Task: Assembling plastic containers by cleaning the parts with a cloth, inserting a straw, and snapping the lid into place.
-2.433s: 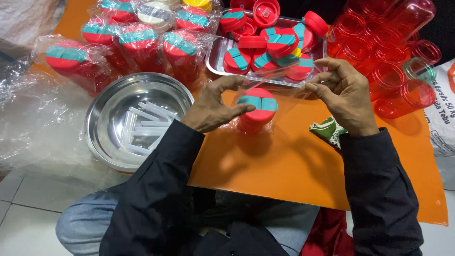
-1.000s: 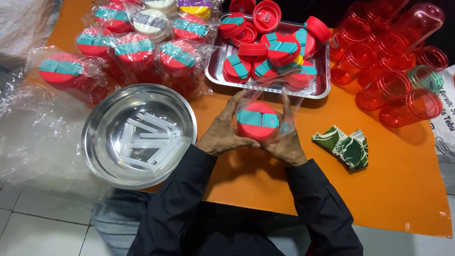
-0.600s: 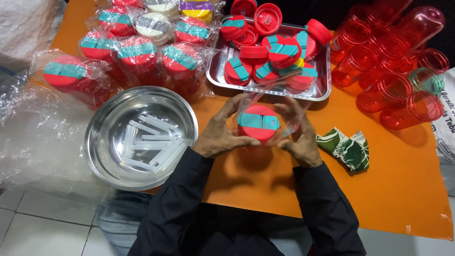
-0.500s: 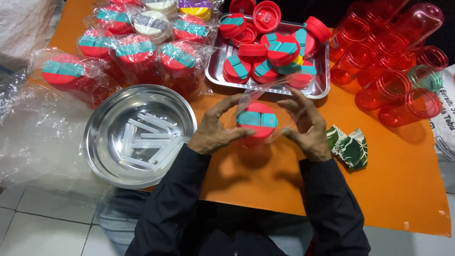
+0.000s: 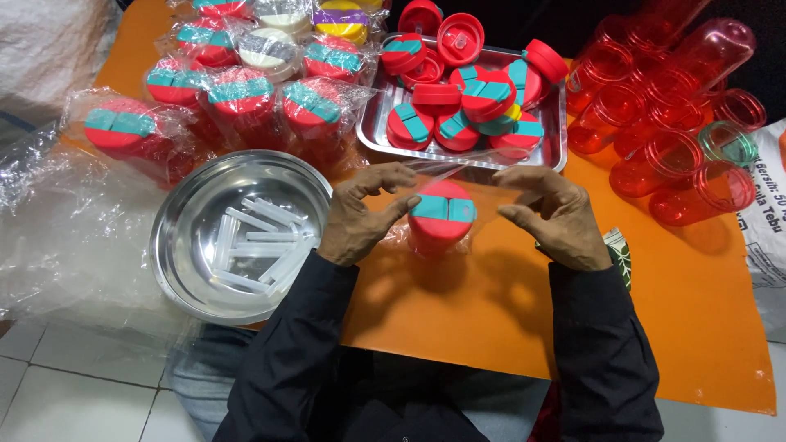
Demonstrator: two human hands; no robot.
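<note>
Both hands pinched a clear plastic wrap, stretched taut between them above a red tumbler with a teal flip lid, at the centre of the frame. Fingertips of the left hand closed on the film's left end, thumb resting by the lid; the right hand gripped the film's right end, fingers curled narrow. The tumbler stood on an orange tabletop that filled most of the picture, partly sheathed in the same film.

Across the left edge lay a large sheet of crumpled clear plastic. Beside it, at lower left, a round steel bowl held short translucent straws. Along the upper left stood wrapped tumblers, mostly red with teal lids, with one white and one yellow-and-purple at the top. A rectangular steel tray at upper centre carried loose red lids with teal flaps. At upper right, bare red transparent cups lay heaped on their sides. Just right of the right hand, a small green-and-white folded packet peeked out. Black sleeves covered both arms.
</note>
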